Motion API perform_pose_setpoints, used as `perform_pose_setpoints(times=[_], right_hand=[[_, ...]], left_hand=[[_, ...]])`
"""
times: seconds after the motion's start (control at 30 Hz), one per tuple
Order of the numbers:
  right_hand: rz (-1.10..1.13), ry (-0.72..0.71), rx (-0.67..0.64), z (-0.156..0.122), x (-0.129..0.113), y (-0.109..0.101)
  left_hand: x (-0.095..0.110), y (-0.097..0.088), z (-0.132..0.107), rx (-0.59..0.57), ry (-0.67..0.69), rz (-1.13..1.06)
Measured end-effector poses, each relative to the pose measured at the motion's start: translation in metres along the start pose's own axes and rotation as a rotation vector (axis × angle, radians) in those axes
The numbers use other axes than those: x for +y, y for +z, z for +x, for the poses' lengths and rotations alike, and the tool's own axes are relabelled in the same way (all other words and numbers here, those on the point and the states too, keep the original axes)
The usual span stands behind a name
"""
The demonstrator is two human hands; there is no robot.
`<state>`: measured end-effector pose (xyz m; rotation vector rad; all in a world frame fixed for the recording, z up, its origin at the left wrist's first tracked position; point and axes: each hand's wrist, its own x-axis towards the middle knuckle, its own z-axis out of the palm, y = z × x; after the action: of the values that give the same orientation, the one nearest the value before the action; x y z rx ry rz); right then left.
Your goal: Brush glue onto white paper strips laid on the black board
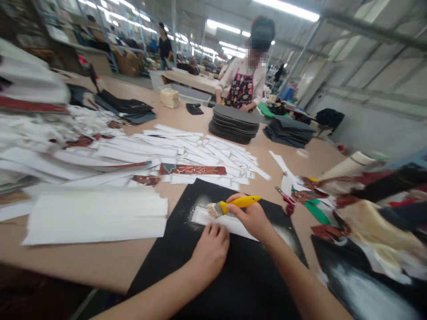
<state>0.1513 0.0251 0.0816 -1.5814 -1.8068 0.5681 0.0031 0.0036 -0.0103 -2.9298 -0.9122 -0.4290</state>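
Note:
My right hand (251, 216) is closed round a small brush with a yellow handle (238, 203). The brush's bristles rest on the left part of a white strip (230, 223). That strip lies on a black mat (207, 266) smeared with whitish marks. My left hand (211, 249) rests on the mat at the strip's near edge, its fingers curled down onto the strip.
Many white strips (187, 153) and a patterned red strip (193, 169) cover the tan table. A thick stack of white sheets (96, 215) lies to the left. Dark oval pieces (235, 122) are stacked in front of a person in an apron. Coloured scraps (367, 195) are heaped at right.

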Motion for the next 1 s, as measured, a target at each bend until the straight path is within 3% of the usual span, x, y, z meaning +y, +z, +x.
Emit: perform_pose_setpoints(times=[0.1,0.2,0.27,0.33,0.47,0.57,0.67,0.8,0.9,1.0], right_hand=[[-0.073,-0.137,-0.263,0.036,-0.019,0.032],[-0.338,-0.274,-0.221,0.054,-0.029,0.043],[-0.394,-0.328,-0.219,0.058,-0.033,0.046],[-0.440,-0.318,-0.267,0.059,-0.035,0.047],[-0.564,-0.246,-0.174,0.059,-0.033,0.044],[-0.599,-0.151,-0.247,0.056,-0.028,0.035],[-0.728,-0.091,-0.141,0.045,-0.024,0.027],[-0.534,-0.086,-0.143,0.017,0.000,0.007],[-0.597,0.171,-0.080,-0.017,0.039,-0.035],[-0.820,0.399,0.066,-0.061,0.074,-0.087]], left_hand=[[0.001,0.002,0.001,-0.035,-0.002,-0.026],[0.001,0.003,0.000,-0.045,-0.007,-0.051],[0.001,0.003,0.000,-0.052,-0.004,-0.069],[0.000,0.002,0.001,-0.062,0.003,-0.080],[0.000,0.003,0.001,-0.050,0.006,-0.073],[0.000,0.004,0.000,-0.032,-0.006,-0.059],[0.000,0.004,0.000,-0.038,-0.009,-0.045],[0.001,0.003,-0.001,-0.012,0.000,-0.022],[0.000,0.000,-0.002,0.016,0.015,0.005],[-0.002,-0.009,0.003,0.030,0.011,0.030]])
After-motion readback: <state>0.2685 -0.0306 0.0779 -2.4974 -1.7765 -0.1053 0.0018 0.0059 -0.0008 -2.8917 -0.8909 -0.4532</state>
